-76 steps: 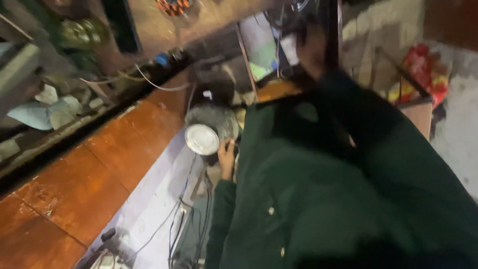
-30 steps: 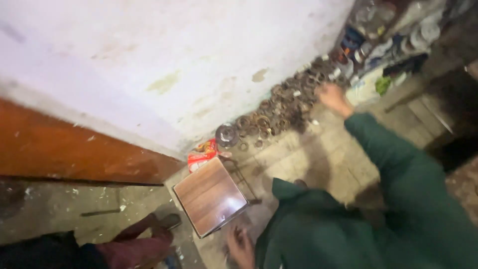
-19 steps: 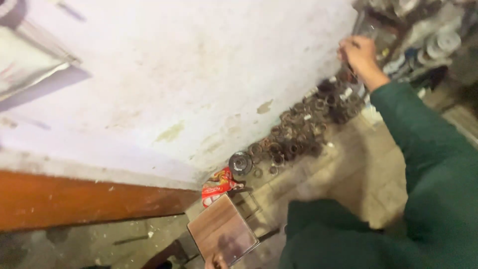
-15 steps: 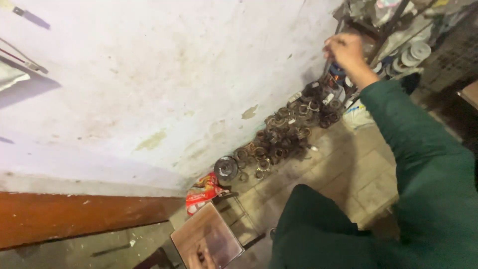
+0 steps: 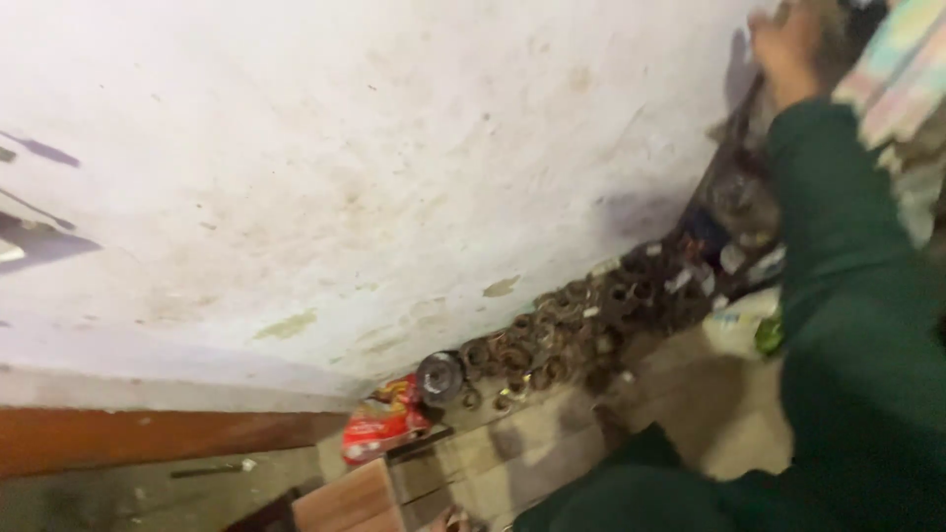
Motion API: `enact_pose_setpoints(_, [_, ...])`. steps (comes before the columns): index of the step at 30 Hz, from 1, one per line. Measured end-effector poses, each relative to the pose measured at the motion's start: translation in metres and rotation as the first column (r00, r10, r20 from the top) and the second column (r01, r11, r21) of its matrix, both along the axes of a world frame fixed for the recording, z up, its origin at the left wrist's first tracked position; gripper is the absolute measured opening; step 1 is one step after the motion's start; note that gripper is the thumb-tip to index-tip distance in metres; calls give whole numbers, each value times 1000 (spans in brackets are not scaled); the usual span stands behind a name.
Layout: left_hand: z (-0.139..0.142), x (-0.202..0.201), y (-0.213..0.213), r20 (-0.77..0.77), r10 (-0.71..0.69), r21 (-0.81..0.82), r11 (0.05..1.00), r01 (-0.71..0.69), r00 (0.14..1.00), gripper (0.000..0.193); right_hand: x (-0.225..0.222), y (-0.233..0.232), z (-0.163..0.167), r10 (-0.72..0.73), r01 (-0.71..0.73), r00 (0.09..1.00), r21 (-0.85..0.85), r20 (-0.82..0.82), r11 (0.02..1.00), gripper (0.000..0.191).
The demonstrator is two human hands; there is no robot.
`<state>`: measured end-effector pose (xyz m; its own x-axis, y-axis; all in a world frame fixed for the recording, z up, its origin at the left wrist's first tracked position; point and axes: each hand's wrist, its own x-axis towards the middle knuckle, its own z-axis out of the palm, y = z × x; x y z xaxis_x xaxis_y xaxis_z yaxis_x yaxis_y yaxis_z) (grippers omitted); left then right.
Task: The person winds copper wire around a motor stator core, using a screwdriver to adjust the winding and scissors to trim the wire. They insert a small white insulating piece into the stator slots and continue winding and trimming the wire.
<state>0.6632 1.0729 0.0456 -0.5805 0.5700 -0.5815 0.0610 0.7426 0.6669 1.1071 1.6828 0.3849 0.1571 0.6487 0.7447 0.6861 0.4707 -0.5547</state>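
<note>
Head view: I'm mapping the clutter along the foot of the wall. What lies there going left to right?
Brown board → red packet → dark round disc → pile of rusty rings → green sleeve, whose right hand reaches up at the top.

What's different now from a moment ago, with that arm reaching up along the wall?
The right hand in the green sleeve has gone higher, up to the cluttered shelves at the top right; whether its grip holds anything is too blurred to tell. The left hand has slid almost out of view by the wooden stool. The pile of rusty metal rings, the red packet and the white wall stayed put.
</note>
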Motion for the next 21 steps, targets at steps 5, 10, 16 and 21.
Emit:
enact_pose_setpoints(5, [-14,61,-10,77,146,51,987,-150,986,20,-119,-98,-159,386,-247,916,-598,113,763,21])
enact_pose_setpoints(10, [-1,111,-25,349,320,229,882,-411,881,21,-256,-423,-302,869,-452,-355,-751,-344,-482,22])
enact_pose_setpoints(16, [56,27,-123,863,449,401,-325,-857,233,26,-324,-505,-298,635,-14,-605,-792,-479,-610,35])
enact_pose_setpoints(21, [81,-32,-363,786,619,542,-688,-483,1,28,-378,-475,-312,782,-339,-619,-923,75,-180,33])
